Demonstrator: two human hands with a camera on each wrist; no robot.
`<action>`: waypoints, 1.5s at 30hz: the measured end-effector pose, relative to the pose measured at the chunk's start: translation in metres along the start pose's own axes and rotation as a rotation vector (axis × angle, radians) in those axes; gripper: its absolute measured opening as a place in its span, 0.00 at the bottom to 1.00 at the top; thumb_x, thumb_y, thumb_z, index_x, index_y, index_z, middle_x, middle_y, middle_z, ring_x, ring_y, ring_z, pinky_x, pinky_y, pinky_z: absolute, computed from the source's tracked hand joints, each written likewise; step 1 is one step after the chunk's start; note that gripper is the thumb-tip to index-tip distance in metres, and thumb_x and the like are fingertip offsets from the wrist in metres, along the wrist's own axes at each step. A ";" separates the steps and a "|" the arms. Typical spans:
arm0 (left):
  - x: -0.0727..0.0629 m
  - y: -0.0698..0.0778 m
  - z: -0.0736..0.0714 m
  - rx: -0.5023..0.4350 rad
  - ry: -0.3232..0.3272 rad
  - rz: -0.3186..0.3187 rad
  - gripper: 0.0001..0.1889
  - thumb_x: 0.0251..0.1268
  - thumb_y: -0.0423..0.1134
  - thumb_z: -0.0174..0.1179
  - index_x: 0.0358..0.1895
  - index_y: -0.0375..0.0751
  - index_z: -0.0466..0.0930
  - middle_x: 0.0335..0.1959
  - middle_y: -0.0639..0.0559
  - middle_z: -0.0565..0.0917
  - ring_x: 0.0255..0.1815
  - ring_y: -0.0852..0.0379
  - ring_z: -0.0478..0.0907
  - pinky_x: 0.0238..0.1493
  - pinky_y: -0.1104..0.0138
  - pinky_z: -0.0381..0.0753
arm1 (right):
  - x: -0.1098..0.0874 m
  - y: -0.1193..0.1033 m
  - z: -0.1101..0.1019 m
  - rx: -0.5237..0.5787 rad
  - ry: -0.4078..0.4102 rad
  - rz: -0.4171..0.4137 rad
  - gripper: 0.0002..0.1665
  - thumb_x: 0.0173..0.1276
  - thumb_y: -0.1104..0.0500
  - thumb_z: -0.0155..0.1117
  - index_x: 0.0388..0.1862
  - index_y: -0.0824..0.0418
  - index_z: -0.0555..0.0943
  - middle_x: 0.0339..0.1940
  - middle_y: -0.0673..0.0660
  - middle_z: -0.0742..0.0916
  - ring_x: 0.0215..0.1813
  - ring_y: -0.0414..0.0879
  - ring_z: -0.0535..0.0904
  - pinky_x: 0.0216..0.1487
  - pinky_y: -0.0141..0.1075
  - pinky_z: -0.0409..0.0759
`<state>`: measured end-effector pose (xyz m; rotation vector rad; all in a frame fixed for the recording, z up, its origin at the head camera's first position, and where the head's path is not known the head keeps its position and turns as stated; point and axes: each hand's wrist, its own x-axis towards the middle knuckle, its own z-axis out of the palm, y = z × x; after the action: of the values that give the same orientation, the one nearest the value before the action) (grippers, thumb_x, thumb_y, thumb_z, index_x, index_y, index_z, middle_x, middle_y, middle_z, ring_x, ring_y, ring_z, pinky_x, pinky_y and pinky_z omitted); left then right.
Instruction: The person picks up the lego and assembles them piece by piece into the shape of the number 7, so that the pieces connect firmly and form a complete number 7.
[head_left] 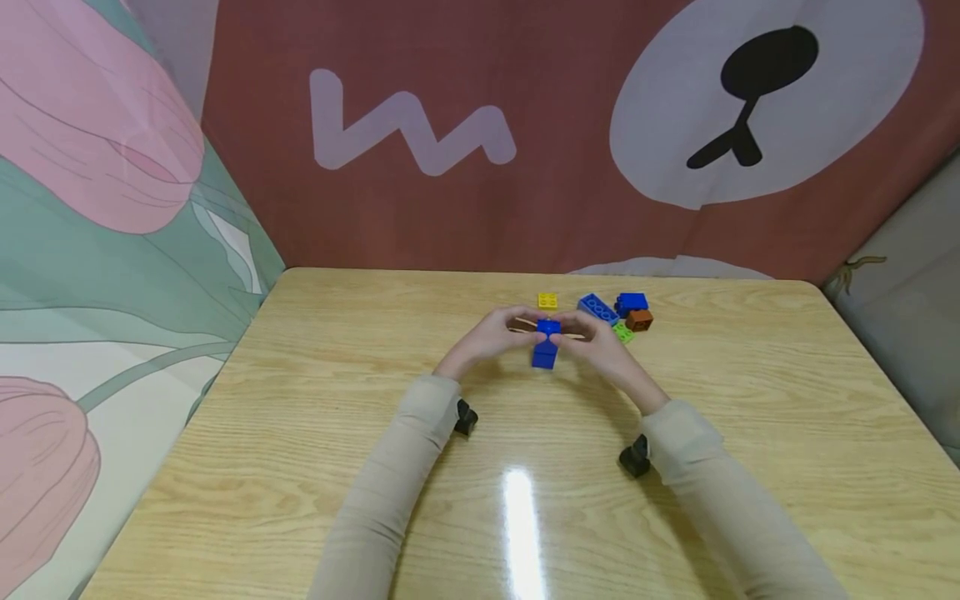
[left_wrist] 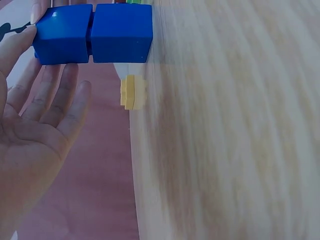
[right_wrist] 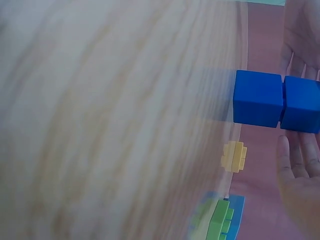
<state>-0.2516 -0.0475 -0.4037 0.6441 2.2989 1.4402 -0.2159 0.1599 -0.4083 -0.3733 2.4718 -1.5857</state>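
Observation:
Two blue toy bricks stand one above the other on the table. The upper blue brick [head_left: 549,326] is pinched from the left by my left hand [head_left: 491,335] and from the right by my right hand [head_left: 602,348]. Beneath it is the lower blue brick [head_left: 544,359], which neither hand grips. A thin dark seam shows between the upper brick [left_wrist: 62,35] and the lower one [left_wrist: 122,33] in the left wrist view; whether they are fully pressed together I cannot tell. The thumbs meet the near side of the upper brick, while the other fingers reach behind it.
Behind the hands lies a yellow brick [head_left: 547,300]. To its right are a long blue brick [head_left: 597,309], another blue brick [head_left: 632,302], a brown brick [head_left: 639,321] and a green brick [head_left: 623,332]. The wooden table [head_left: 315,433] ends at a printed cloth backdrop.

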 end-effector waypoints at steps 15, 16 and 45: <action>-0.001 -0.001 0.003 -0.047 0.004 -0.001 0.20 0.65 0.41 0.62 0.60 0.46 0.76 0.63 0.49 0.76 0.62 0.50 0.76 0.58 0.61 0.79 | 0.003 0.002 -0.001 0.004 -0.015 0.024 0.28 0.69 0.50 0.61 0.63 0.60 0.72 0.63 0.62 0.77 0.66 0.58 0.72 0.63 0.54 0.74; 0.000 -0.002 0.003 -0.047 0.005 0.001 0.20 0.65 0.41 0.62 0.60 0.45 0.77 0.63 0.49 0.76 0.61 0.49 0.76 0.58 0.61 0.79 | 0.003 0.002 -0.001 -0.004 -0.016 0.019 0.28 0.69 0.50 0.61 0.64 0.61 0.71 0.63 0.63 0.77 0.66 0.59 0.72 0.63 0.54 0.74; 0.003 -0.005 0.002 -0.045 -0.005 -0.011 0.20 0.64 0.43 0.62 0.58 0.44 0.77 0.60 0.48 0.78 0.60 0.49 0.75 0.61 0.58 0.77 | 0.005 0.002 -0.002 0.002 -0.036 0.040 0.28 0.71 0.52 0.59 0.65 0.63 0.69 0.64 0.65 0.75 0.68 0.61 0.70 0.66 0.55 0.71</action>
<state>-0.2545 -0.0465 -0.4093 0.6208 2.2558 1.4795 -0.2213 0.1606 -0.4094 -0.3469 2.4352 -1.5519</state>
